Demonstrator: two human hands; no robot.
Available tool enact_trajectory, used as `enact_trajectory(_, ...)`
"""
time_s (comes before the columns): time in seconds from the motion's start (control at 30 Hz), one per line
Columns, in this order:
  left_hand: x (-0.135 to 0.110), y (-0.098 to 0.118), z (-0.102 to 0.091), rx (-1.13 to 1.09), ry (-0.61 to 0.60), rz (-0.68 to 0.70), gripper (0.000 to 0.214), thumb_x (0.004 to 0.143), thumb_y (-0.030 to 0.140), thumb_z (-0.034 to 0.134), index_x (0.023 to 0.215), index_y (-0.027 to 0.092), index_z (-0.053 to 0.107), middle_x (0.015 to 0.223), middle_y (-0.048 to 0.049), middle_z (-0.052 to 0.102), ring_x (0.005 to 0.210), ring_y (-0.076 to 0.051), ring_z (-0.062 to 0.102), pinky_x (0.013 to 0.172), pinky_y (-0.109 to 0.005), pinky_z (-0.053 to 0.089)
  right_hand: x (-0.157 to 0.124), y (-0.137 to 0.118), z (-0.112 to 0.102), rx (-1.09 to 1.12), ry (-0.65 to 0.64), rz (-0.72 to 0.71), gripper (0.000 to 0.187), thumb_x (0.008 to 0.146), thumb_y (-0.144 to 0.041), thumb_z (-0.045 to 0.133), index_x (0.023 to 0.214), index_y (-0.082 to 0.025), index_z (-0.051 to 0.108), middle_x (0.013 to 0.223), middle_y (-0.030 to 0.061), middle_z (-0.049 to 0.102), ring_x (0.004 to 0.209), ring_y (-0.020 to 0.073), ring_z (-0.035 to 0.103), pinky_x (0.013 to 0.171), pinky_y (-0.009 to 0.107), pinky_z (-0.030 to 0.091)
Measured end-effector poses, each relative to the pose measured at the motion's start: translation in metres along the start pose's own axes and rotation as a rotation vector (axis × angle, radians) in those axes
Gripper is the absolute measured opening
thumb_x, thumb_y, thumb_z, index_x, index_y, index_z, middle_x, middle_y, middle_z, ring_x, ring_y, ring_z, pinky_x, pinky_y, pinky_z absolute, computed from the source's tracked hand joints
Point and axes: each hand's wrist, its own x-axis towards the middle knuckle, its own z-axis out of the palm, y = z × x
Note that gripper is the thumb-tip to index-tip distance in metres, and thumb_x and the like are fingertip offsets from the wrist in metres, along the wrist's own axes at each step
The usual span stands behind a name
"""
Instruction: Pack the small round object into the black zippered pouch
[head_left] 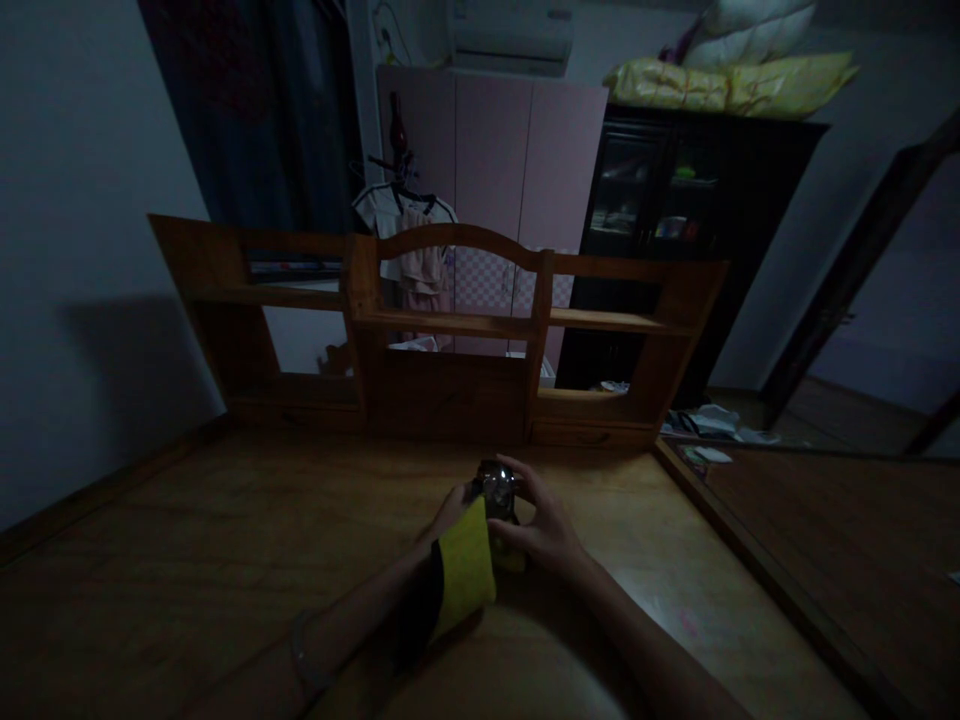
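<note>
In front of me, low over the wooden surface, a small shiny rounded object (pixel 498 484) gleams between my hands; it looks like dark glass or polished metal, and its kind is unclear in the dim light. My right hand (pixel 551 530) is closed around its right side, thumb below and fingers above. A yellow cloth with a black edge (pixel 466 560) hangs down from my left hand (pixel 450 508), which is behind it at the object's left side. The cloth and the object hide most of the left fingers, which seem closed on the cloth.
A wooden shelf unit (pixel 450 322) with small drawers stands along the far edge of the wooden surface (pixel 225 540). A raised wooden edge (pixel 750 550) runs down the right. Farther back are a pink wardrobe (pixel 491 160), a dark cabinet (pixel 697 170) and hanging clothes (pixel 420 250).
</note>
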Motion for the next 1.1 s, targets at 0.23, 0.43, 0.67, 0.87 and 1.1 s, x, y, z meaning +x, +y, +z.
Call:
enact_trajectory(0.23,0.002,0.004,0.005,0.035,0.013,0.027,0.025,0.068,0.031,0.070,0.087,0.015,0.064,0.076,-0.0036,0.067,0.065,-0.018,0.062,0.056,-0.025,0.047,-0.001,-0.007,-0.007,-0.040,0.035,0.021,0.069,0.064,-0.023,0.075,0.127,-0.028,0.045,0.120,0.0041,0.059,0.112,0.0235,0.056,0.097,0.039,0.045)
enact_trajectory(0.43,-0.002,0.009,0.008,0.039,0.028,0.057,0.034,0.069,0.032,0.067,0.098,0.015,0.063,0.085,-0.0046,0.067,0.068,-0.017,0.062,0.058,-0.025,0.048,0.000,-0.004,-0.010,-0.063,0.069,0.041,0.068,0.062,-0.025,0.078,0.124,-0.027,0.048,0.118,0.0035,0.060,0.111,0.0236,0.056,0.096,0.038,0.044)
enact_trajectory(0.67,0.001,0.013,0.008,0.100,0.014,0.125,0.033,0.075,0.039,0.063,0.095,0.013,0.066,0.085,-0.0060,0.069,0.077,-0.020,0.062,0.068,-0.026,0.048,0.002,-0.005,-0.010,0.078,0.076,0.094,0.061,0.067,-0.028,0.076,0.121,-0.028,0.049,0.117,0.0039,0.061,0.110,0.0232,0.057,0.094,0.038,0.046)
enact_trajectory(0.87,-0.001,0.017,0.010,0.132,-0.033,0.150,0.038,0.078,0.043,0.061,0.100,0.013,0.066,0.094,-0.0060,0.070,0.086,-0.023,0.063,0.075,-0.028,0.049,0.004,-0.003,-0.013,0.095,0.069,0.165,0.048,0.075,-0.035,0.070,0.119,-0.027,0.053,0.114,0.0042,0.064,0.107,0.0241,0.059,0.090,0.038,0.048)
enact_trajectory(1.1,0.006,0.005,0.007,0.103,-0.002,0.107,0.038,0.074,0.041,0.065,0.097,0.011,0.067,0.090,-0.0061,0.069,0.084,-0.023,0.062,0.072,-0.028,0.048,0.002,-0.003,-0.010,0.009,0.043,0.183,0.041,0.083,-0.041,0.060,0.121,-0.028,0.054,0.110,0.0037,0.066,0.103,0.0247,0.062,0.083,0.038,0.051)
